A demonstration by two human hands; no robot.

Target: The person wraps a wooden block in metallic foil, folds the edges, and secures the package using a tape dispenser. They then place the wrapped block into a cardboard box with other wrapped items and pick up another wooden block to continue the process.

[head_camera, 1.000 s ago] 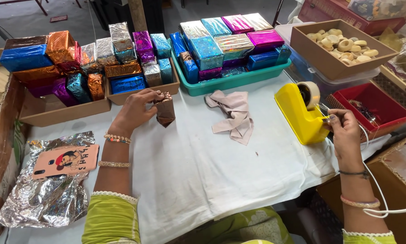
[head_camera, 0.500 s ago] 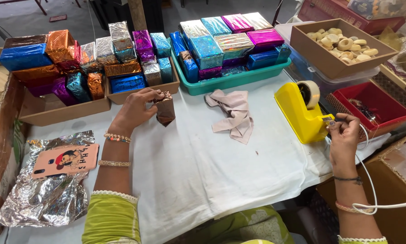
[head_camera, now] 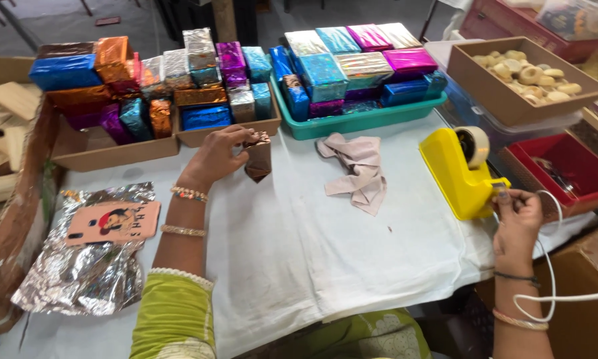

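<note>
Head view: left hand grips a brown foil-wrapped box standing on the white table, wrap not taped yet. Right hand pinches tape at the yellow dispenser. Plenty of finished boxes fill the teal tray.

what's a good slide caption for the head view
Left hand steadies a foil-wrapped box while right hand pulls at a yellow tape dispenser.

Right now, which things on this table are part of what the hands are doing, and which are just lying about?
In use: left hand holding a brown foil-wrapped box; right hand at the yellow tape dispenser.
Lying about: beige cloth, phone, foil sheet, teal tray.
</note>
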